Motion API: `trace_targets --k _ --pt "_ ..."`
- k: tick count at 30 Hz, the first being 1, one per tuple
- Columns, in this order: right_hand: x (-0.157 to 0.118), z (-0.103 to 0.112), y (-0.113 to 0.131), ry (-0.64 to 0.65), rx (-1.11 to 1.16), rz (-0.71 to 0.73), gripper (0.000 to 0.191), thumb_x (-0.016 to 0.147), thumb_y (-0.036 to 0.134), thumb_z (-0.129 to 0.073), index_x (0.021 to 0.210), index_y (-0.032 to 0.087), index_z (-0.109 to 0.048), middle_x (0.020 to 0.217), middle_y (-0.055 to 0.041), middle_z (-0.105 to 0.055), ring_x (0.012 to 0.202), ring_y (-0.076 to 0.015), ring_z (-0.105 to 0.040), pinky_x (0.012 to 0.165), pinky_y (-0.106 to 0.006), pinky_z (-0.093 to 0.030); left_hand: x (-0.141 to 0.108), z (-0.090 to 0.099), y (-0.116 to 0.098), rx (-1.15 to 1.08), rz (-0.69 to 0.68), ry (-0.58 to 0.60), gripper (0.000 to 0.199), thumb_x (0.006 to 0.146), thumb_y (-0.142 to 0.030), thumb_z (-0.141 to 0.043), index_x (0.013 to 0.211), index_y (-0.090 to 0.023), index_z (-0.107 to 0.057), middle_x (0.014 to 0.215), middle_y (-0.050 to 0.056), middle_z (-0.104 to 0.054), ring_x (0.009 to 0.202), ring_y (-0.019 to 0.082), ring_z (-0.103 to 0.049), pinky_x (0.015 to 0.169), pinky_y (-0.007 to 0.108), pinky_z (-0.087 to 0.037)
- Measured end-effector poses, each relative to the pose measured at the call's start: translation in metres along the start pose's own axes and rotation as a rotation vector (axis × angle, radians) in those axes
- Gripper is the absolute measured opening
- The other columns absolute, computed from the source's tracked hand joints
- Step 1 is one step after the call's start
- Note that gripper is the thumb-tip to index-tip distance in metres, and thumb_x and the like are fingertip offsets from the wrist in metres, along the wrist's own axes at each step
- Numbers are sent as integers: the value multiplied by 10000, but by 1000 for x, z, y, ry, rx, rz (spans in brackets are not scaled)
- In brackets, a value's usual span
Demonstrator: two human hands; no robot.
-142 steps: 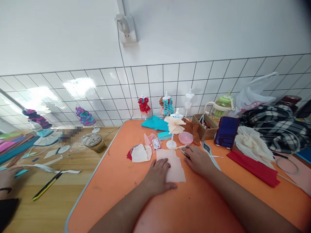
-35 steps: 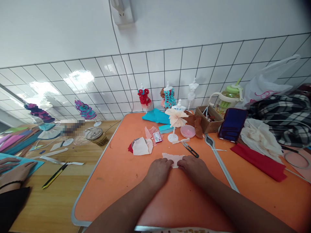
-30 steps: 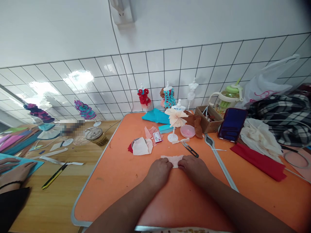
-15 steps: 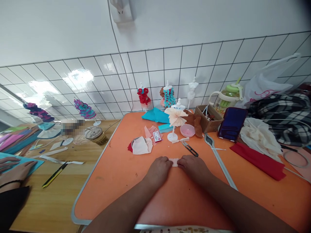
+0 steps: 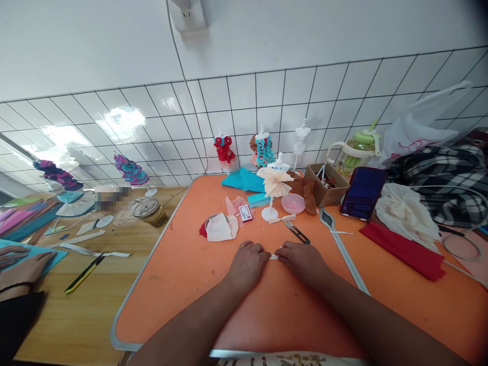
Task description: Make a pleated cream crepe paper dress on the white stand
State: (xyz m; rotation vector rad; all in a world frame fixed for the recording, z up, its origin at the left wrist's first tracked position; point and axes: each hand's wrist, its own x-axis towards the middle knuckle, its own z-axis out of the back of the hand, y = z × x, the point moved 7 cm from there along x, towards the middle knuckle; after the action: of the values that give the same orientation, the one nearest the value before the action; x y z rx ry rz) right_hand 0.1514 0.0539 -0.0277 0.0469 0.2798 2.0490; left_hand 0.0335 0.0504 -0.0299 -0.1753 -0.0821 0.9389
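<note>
Between my hands lies a small pale strip (image 5: pixel 273 256), fabric or crepe paper, flat against the orange table (image 5: pixel 183 295). The fingers of my left hand (image 5: pixel 249 262) are closed on its left end, and my right hand (image 5: pixel 299 259) pinches the right end. Most of the strip is under my fingertips. Just beyond my right hand are black thread snips (image 5: pixel 297 232). Farther back, a small white dress form (image 5: pixel 270 214) wears a pleated cream skirt (image 5: pixel 277 184). A pale cloth piece (image 5: pixel 221 227) covers part of a round dish to the left.
A pink bowl (image 5: pixel 293 204), a cardboard box (image 5: pixel 327 185), a phone (image 5: pixel 364 193) and red fabric (image 5: pixel 402 250) lie back and right. A long grey zipper-like strip (image 5: pixel 345 254) runs along the right. At left, a co-worker's hands (image 5: pixel 26 264) rest on blue sheets near a yellow-black cutter (image 5: pixel 84 274).
The strip between my hands shows narrower than before, and my fingertips sit slightly closer together. The camera view has shifted a little. The co-worker's hands look unchanged.
</note>
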Motion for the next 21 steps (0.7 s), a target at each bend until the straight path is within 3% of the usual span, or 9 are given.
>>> trace_targets --k 7,10,13,15,18,21 --pt "1 3 4 -93 -8 65 260 898 244 -411 855 223 -667 1052 -36 -586 892 -147 -550 632 -231 -366 -3 8 -6 -110 19 -97 210 811 -158 -460 921 -190 -636 1008 63 -578 968 191 -514 929 350 -355" --pt "0 1 7 -139 -21 114 252 894 204 -399 901 211 -651 1094 -42 -590 920 -153 -549 699 -244 -391 -6 13 -10 -145 28 -126 287 799 -195 -476 1075 -190 -556 1030 57 -571 1002 194 -499 1061 454 -200" --pt "-2 0 10 -157 -25 152 259 906 213 -380 953 209 -635 1081 -46 -608 936 -162 -554 729 -253 -400 -8 20 -13 -131 17 -149 408 834 -377 -483 1207 -212 -472 1078 65 -559 1043 215 -480 1074 559 -44" --pt "-3 1 13 -166 -29 163 277 919 233 -362 966 215 -634 1101 -44 -610 943 -165 -559 744 -258 -402 -8 21 -15 -92 -11 -152 352 844 -443 -472 1123 -236 -534 1093 58 -558 1079 221 -460 1066 579 16" --pt "-5 5 13 -189 -34 135 301 926 248 -340 996 231 -632 1188 -41 -579 938 -162 -573 731 -259 -406 -5 21 -15 -35 -25 -178 219 888 -367 -435 929 -239 -608 1119 33 -562 1162 217 -406 1059 580 68" --pt "-6 11 12 -206 -36 99 301 918 251 -341 946 225 -640 1288 -37 -515 930 -159 -580 696 -255 -404 -3 22 -13 -34 -1 -205 227 905 -321 -417 865 -234 -623 1067 16 -586 1152 205 -417 1057 581 70"
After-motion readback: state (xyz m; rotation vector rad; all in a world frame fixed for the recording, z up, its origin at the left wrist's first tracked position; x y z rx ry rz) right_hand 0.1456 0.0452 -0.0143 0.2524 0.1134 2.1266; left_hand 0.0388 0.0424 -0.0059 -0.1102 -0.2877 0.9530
